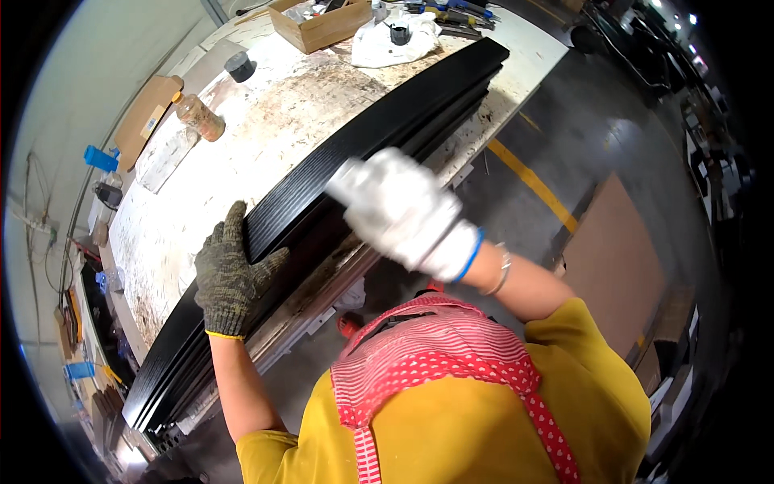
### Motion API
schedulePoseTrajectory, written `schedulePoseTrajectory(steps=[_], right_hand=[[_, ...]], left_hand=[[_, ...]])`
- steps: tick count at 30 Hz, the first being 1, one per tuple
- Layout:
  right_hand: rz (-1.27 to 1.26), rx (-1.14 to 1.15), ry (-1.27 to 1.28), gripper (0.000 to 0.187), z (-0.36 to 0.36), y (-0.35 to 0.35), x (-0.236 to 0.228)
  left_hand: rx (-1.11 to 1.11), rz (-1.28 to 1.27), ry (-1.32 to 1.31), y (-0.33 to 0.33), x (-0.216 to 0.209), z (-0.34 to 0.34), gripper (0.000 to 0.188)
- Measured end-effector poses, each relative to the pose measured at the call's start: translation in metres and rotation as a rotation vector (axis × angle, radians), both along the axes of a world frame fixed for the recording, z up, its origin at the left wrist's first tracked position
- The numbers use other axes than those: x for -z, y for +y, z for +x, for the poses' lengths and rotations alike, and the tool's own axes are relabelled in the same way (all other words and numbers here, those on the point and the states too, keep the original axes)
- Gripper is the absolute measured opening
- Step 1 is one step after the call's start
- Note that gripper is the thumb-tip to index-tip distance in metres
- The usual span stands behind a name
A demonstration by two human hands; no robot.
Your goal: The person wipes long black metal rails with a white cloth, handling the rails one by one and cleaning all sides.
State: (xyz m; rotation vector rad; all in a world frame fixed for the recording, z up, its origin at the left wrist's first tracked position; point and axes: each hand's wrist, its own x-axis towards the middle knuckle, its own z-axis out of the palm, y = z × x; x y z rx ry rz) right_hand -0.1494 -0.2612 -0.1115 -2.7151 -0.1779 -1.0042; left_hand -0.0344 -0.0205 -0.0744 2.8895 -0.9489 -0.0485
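A long stack of black, finely ribbed boards [322, 165] lies along the table's near edge, running from lower left to upper right. My left hand [228, 278], in a dark knitted glove with a yellow cuff, lies on the stack toward its left part, fingers spread and thumb reaching across the top board. Over the middle of the stack is my right hand [403, 214], in a white glove with a blue cuff. Motion blurs it; the fingers look closed around a whitish wad [347, 182] like a cloth.
The stained white table [278, 121] carries a capped bottle [198, 116], a dark round can [239, 67], a clear plastic bag [165, 157], a cardboard box [318, 26], a white cloth [379, 47] and several tools [459, 14]. A brown panel [617, 250] stands at right, beyond a yellow floor line [532, 185].
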Motion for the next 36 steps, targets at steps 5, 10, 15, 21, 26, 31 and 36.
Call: schedulePoseTrajectory(steps=[5,10,15,21,26,31,36], right_hand=[[0.012,-0.077,-0.238,0.017,0.001,0.039,-0.010],[0.372,0.512,-0.048,0.024,-0.013,-0.005,-0.018],[0.035,0.141,-0.027,0.012,0.009,0.126,-0.012],[-0.128,-0.088,-0.073,0.016,0.012,0.159,-0.019],[0.285,0.476,-0.064,0.011,0.002,0.078,-0.014],[-0.056,0.022,-0.040,0.016,0.018,0.203,-0.008],[-0.109,-0.159,0.053,0.016,0.025,0.229,-0.018]], left_hand=[[0.232,-0.251,-0.112,0.085,-0.010,0.006,0.093],[-0.023,-0.081,0.056,0.265,-0.021,0.023,0.108],[-0.130,-0.077,0.197,0.303,-0.003,0.021,0.098],[-0.099,-0.146,0.115,0.305,0.001,0.018,0.093],[-0.119,-0.068,0.033,0.303,-0.002,0.015,0.091],[-0.026,-0.137,0.016,0.304,0.003,0.020,0.088],[0.012,-0.092,-0.062,0.311,0.010,0.024,0.087]])
